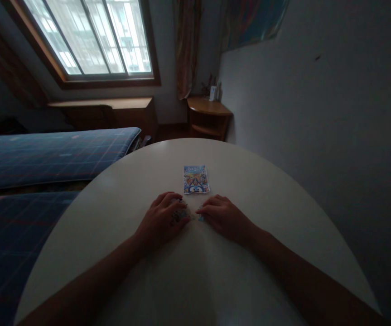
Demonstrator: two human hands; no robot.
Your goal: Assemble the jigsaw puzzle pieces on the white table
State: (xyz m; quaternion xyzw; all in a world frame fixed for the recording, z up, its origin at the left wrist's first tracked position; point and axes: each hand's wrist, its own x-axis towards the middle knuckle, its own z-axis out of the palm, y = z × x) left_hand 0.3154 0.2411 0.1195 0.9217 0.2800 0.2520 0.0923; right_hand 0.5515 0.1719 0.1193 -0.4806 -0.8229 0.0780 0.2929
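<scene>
Both my hands rest on a round white table [266,199], close together near its middle. My left hand [163,219] lies palm down with its fingers curled over several small bluish pieces [179,214]. My right hand [223,216] is also curled, its fingertips pinching a small blue piece [200,218]. The pieces are too small and dim to name. Just beyond my fingers a colourful printed card or packet [195,179] lies flat on the table.
A bed with a dark blue checked cover [45,156] stands left of the table. A grey wall [317,113] runs along the right. A wooden corner shelf [209,113] and a window [93,36] are at the back.
</scene>
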